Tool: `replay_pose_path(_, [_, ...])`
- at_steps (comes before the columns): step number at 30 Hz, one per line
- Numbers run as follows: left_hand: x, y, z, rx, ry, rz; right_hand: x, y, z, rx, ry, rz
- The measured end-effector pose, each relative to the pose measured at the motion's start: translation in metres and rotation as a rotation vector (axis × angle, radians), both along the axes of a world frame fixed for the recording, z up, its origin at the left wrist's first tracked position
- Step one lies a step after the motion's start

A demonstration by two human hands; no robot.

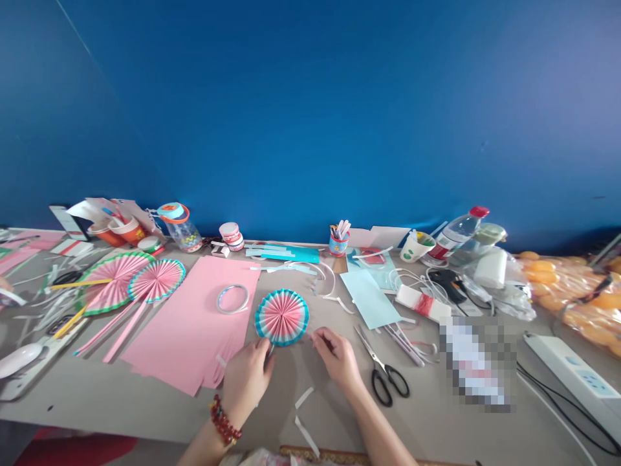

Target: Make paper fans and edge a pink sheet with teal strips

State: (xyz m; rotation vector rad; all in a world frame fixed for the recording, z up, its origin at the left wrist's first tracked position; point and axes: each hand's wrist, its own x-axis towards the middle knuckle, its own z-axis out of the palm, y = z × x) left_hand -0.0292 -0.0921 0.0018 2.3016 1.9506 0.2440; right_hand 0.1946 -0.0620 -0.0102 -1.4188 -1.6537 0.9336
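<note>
A round pleated paper fan (282,317), pink in the middle with white and teal rings, stands out above the grey table in front of me. My left hand (250,375), with a red bead bracelet at the wrist, is closed at the fan's lower left edge and grips it there. To the right of the fan, apart from it, my right hand (337,359) has its fingers curled together; whether anything is between them is hidden. Black-handled scissors (382,367) lie just right of that hand. White paper strips (305,430) are on the table between my forearms.
Pink paper sheets (194,323) with a tape roll (232,299) lie left. Two larger pleated fans (114,281) (158,281) are beyond them. Light blue paper (371,299), a glue gun (449,285), a bottle (456,236) and a power strip (577,369) are right. Another person's hand (6,286) shows far left.
</note>
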Motion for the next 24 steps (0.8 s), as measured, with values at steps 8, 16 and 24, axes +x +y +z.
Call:
replay_pose_path(8, [-0.015,0.011,0.008,0.036,-0.119,-0.038,-0.001,0.001,0.001,-0.008,0.009,-0.003])
replay_pose_path(16, [-0.016,0.017,0.004,0.030,-0.076,-0.027,0.000,0.001,0.002,0.005,-0.006,-0.002])
replay_pose_path(24, [-0.070,0.059,0.048,0.301,-0.207,-0.034,-0.001,0.000,-0.003,-0.013,-0.014,-0.008])
